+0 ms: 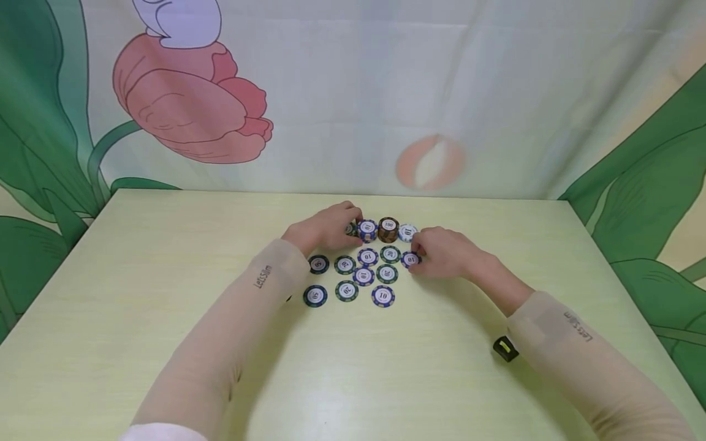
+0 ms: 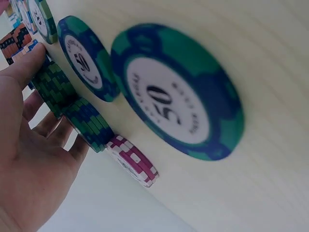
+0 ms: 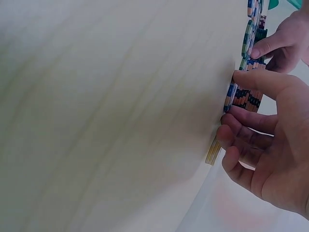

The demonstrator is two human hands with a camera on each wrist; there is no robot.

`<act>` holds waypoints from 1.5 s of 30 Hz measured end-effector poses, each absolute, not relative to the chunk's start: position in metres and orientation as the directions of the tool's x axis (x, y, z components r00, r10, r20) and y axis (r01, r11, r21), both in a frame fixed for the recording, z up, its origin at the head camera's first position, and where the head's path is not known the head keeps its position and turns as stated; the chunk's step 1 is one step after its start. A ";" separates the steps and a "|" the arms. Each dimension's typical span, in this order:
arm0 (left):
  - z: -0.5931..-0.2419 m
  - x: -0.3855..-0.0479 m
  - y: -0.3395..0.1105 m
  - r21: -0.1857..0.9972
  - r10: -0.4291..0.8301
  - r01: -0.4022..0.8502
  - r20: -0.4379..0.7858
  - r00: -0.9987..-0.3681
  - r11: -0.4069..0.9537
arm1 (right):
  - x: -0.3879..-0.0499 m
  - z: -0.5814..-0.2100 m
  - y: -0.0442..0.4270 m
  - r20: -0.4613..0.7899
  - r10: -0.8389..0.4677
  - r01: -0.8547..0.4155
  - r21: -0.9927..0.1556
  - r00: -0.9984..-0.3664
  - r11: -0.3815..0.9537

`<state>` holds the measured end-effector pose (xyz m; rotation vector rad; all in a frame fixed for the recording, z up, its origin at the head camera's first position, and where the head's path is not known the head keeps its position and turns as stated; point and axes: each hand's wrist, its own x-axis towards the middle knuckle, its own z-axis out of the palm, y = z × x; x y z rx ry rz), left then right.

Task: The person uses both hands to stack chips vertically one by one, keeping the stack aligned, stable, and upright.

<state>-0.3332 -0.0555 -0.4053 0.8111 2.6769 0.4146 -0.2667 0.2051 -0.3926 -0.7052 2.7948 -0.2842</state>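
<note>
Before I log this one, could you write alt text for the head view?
A person's left hand touches a blue poker-chip stack and the right hand pinches a blue 10 chip on a pale table. More chips lie flat nearby, before a floral backdrop.

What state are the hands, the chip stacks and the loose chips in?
Left hand: curled round blue 10 stack
Right hand: pinching blue 10 chip
Blue 10 stack: upright
Brown 100 stack: upright
Pale 10 stack: upright
Green stacks: upright
Maroon stack: upright
Other loose chips: flat, numbers showing
</note>
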 end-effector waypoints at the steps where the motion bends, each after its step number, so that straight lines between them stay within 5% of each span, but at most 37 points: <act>1: -0.405 -0.333 -0.055 0.355 0.574 0.486 -0.208 -0.792 0.799 | -0.267 -0.393 0.205 -0.187 -0.485 -0.438 -0.243 -0.854 0.866; 45: -0.401 -0.326 -0.049 0.308 0.531 0.457 -0.229 -0.816 0.834 | -0.274 -0.379 0.180 -0.041 -0.520 -0.505 -0.182 -0.853 0.844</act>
